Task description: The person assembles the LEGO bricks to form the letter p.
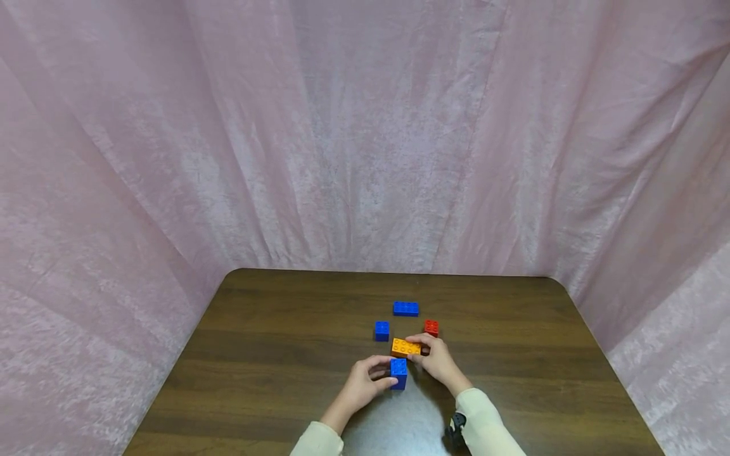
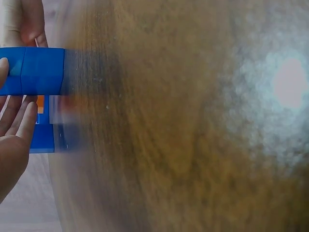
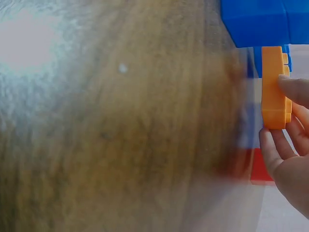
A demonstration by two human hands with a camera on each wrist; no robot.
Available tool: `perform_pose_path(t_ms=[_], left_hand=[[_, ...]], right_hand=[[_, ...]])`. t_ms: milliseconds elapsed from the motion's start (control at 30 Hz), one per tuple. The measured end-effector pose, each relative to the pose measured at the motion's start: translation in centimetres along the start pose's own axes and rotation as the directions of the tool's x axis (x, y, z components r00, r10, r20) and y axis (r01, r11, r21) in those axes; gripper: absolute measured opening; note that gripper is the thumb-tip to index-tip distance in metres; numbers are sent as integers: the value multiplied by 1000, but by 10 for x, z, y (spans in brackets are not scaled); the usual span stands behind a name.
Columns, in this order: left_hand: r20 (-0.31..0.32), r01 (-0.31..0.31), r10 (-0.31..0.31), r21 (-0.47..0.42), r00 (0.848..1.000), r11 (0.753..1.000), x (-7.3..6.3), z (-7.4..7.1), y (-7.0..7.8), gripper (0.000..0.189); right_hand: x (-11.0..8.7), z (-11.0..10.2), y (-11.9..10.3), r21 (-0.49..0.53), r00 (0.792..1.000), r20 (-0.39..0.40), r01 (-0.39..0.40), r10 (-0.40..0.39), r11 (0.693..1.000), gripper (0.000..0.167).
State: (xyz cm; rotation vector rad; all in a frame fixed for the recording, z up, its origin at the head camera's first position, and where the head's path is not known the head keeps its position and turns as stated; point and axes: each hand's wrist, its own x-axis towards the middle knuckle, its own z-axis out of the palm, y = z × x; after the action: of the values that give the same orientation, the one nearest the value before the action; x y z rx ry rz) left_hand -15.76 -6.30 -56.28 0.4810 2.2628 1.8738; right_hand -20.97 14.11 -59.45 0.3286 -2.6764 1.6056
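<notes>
The left hand pinches the blue stack from its left side, thumb on the near face and fingers round the far one, parted by the thickness of the stack; a seam in the left wrist view marks it as two blocks. The right hand pinches the orange brick at its right end, thumb along the near side and fingertips at the far side, studs up. The brick sits just beyond the stack, over the table; whether the two touch, or whether the brick clears the wood, I cannot tell. The red block lies just behind the right hand, partly hidden by it. The small blue block stands near the brick, beyond it to the left, and the long blue brick lies farthest back, apart from both hands.
</notes>
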Motion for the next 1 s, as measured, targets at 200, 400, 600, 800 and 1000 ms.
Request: perform_pose_path(t_ms=[200, 400, 600, 800, 1000], left_hand=[[-2, -9, 10, 21, 1000, 1000, 6, 2, -21, 32], [-6, -15, 15, 24, 1000, 1000, 10, 2, -38, 34], [-15, -39, 39, 39, 999, 998, 7, 3, -35, 33], [-12, -37, 37, 13, 999, 999, 1, 1, -9, 32], [-6, -19, 19, 27, 1000, 999, 0, -1, -3, 32]], right_hand=[[-1, -10, -7, 44, 999, 27, 29, -30, 999, 29], [-3, -21, -15, 123, 994, 57, 83, -91, 989, 30], [-7, -29, -23, 92, 987, 75, 132, -139, 987, 31], [-9, -36, -28, 112, 980, 116, 150, -163, 982, 32], [-13, -40, -34, 155, 964, 147, 199, -221, 968, 32]])
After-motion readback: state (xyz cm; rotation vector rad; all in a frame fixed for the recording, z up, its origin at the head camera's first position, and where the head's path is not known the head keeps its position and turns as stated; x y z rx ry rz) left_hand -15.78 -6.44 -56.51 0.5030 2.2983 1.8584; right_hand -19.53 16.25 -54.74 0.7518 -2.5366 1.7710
